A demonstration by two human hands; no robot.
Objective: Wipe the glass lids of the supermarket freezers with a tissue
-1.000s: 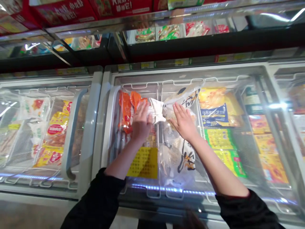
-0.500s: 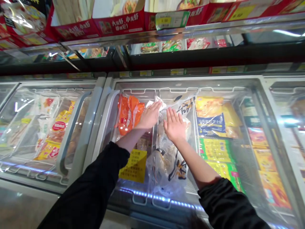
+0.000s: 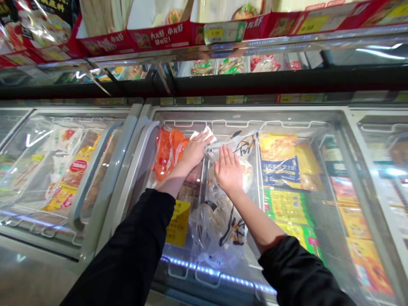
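My left hand [image 3: 194, 151] presses a white tissue [image 3: 204, 133] against the clear freezer lid [image 3: 291, 117], its fingers laid over it. To the right, my right hand [image 3: 229, 169] rests palm down on the lid, fingers stretched out and nothing held. Under the lid, an orange bag [image 3: 167, 148] sits left of my left hand. Beneath my right hand are clear bags with black lettering [image 3: 234, 229], partly hidden by the hand and forearm. A yellow sign [image 3: 179, 223] with writing shows beside my left sleeve.
Yellow and blue food packets [image 3: 280, 170] and green-and-yellow packets [image 3: 288, 208] lie in the right baskets. A curved grey handle [image 3: 92, 178] stands on the neighbouring lid. Above, a shelf carries red display boxes [image 3: 159, 39] and a price tag [image 3: 225, 32].
My left hand has slid slightly left with the white tissue, opening a wider gap between the hands. My right hand stays flat over nearly the same spot. The camera view has shifted a little.
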